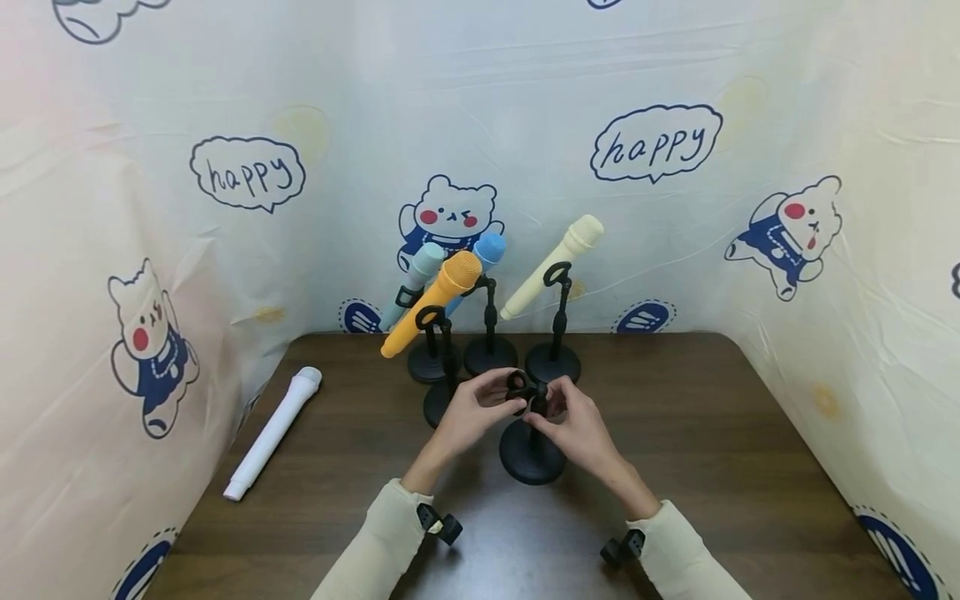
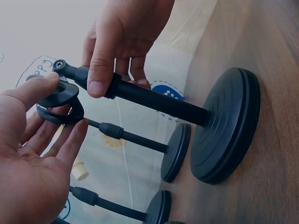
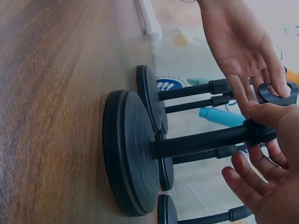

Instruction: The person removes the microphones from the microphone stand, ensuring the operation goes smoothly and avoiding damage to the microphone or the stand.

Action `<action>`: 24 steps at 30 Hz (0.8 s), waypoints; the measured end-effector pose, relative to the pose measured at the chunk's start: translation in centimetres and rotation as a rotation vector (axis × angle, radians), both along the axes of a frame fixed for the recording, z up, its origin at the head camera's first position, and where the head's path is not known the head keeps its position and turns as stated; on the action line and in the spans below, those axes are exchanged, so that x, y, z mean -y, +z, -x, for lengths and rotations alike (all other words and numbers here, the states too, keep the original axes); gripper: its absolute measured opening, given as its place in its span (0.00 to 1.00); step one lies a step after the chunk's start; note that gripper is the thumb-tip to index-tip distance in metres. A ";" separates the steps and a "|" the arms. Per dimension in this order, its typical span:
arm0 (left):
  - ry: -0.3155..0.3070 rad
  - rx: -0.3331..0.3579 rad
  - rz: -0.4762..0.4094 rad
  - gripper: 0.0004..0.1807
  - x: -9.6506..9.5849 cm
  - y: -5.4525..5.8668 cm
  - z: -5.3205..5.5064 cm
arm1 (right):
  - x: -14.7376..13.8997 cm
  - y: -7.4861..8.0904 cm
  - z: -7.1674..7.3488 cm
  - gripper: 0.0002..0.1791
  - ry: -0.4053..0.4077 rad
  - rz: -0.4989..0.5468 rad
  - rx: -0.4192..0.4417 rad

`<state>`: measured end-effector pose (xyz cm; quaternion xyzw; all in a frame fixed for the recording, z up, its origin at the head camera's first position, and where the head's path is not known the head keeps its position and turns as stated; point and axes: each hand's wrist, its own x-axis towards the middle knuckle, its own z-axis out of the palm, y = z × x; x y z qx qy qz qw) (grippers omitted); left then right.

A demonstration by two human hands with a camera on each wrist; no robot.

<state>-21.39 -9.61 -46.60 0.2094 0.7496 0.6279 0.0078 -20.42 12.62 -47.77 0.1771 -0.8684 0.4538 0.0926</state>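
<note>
A black desktop microphone stand (image 1: 532,458) stands upright with its round base (image 2: 226,126) on the table. My left hand (image 1: 474,410) pinches the open-ring clip (image 2: 67,96) at the stand's top, thumb on one side and fingers beneath. The right hand (image 1: 581,427) holds the pole at its collar (image 2: 113,87), thumb across the front, with the other fingers behind the pole. In the left wrist view the clip hangs angled off a screwed joint (image 2: 59,65).
Behind stand several similar stands, bearing an orange microphone (image 1: 431,304), a teal one (image 1: 423,265), a blue one (image 1: 490,249) and a pale yellow one (image 1: 551,267). A white microphone (image 1: 273,433) lies at the table's left. Printed cloth (image 1: 525,108) hangs around the table (image 1: 697,467).
</note>
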 end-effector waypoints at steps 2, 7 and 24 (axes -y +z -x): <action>-0.001 -0.004 -0.002 0.24 0.0 0.1 0.0 | 0.1 0.0 0.0 0.22 -0.010 -0.001 0.000; -0.007 -0.003 -0.006 0.25 0.0 0.0 0.1 | 0.1 -0.1 0.0 0.22 -0.002 0.008 -0.006; -0.009 0.003 0.001 0.25 0.0 -0.1 0.1 | -1.4 0.7 0.1 0.23 0.225 0.058 -0.012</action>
